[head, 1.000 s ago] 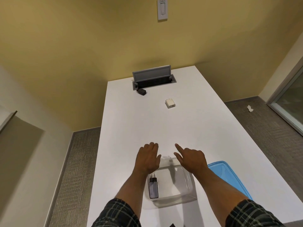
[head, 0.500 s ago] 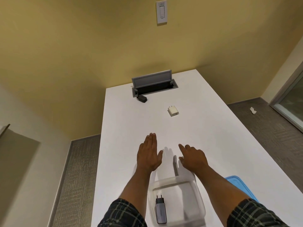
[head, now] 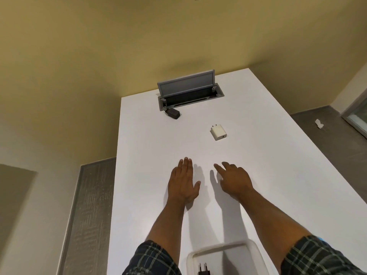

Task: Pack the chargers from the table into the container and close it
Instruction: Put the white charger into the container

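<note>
A white charger lies flat on the white table, beyond my hands. A black charger rests further back, just in front of the cable box. The clear container stands at the bottom edge between my forearms, with a dark charger inside it, only its plug end showing. My left hand is stretched flat above the table, fingers together, holding nothing. My right hand reaches forward with fingers spread, empty, well short of the white charger.
A grey cable box with its flap raised is set into the far end of the table against the yellow wall. A sliver of the blue lid peeks past my right sleeve. Scrap of white paper on the floor at right.
Both hands have moved forward over the table, away from the container and toward the chargers. The view has tilted up, so the container now sits at the bottom edge.
</note>
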`<state>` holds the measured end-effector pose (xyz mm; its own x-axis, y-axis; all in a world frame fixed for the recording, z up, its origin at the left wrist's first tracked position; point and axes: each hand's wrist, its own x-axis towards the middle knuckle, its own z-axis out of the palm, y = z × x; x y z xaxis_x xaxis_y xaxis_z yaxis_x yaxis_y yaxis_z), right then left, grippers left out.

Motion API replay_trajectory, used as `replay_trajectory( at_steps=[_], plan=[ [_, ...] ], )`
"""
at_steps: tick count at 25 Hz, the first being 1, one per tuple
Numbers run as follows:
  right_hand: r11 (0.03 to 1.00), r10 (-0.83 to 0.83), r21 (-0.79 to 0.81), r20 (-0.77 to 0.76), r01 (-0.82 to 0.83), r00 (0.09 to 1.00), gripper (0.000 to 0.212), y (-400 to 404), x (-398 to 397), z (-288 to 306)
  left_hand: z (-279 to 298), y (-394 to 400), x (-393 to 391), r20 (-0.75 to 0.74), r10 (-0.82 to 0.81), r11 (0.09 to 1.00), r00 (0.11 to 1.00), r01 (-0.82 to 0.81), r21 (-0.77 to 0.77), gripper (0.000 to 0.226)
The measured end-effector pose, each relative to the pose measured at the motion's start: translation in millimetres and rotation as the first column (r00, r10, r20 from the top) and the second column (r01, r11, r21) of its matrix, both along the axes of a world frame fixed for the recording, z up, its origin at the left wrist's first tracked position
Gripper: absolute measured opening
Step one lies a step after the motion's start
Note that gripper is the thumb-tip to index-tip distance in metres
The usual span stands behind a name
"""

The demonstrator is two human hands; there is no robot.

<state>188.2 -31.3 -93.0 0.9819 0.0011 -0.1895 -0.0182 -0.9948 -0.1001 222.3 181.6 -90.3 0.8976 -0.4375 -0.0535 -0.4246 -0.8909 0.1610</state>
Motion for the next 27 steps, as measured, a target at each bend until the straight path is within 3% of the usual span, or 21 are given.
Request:
replay_trajectory(
  at_steps=[8,16,19,22,24,27],
  plan=[
    [0.991,0.091,-0.114,0.151,-0.075,0.984,0.059,-5.9,83.4,-35.0,-59.0,-9.7,38.2,-0.091,0.144,0.984,0.985,-0.153,-0.09,0.084],
    [0.977,0.113,-0.21,0.347,-0.04,0.931,0.039,-13.2,129.3,-75.7,-92.1,-18.8,71.2,0.002,0.207,0.977,0.978,-0.207,-0.049,0.062],
    [0.983,0.001,-0.168,0.381,0.068,0.925,0.052,-15.9,146.2,-76.5,-94.5,-21.0,88.6,0.026,0.204,0.977,0.979,-0.202,-0.072,0.058],
    [0.974,-0.21,-0.011,0.331,0.226,0.92,0.07,-19.6,163.4,-73.3,-97.3,-16.0,106.7,0.07,0.154,0.985,0.986,-0.148,-0.09,0.058],
    [0.96,-0.278,0.07,0.31,0.269,0.909,0.07,-22.7,171.0,-78.1,-98.1,-13.2,113.6,0.08,0.133,0.988,0.988,-0.126,-0.087,0.06],
    [0.946,-0.319,0.07,0.345,0.315,0.883,0.059,-25.2,183.4,-80.5,-98.3,-14.3,116.9,0.083,0.146,0.986,0.986,-0.138,-0.091,0.062]
  ],
)
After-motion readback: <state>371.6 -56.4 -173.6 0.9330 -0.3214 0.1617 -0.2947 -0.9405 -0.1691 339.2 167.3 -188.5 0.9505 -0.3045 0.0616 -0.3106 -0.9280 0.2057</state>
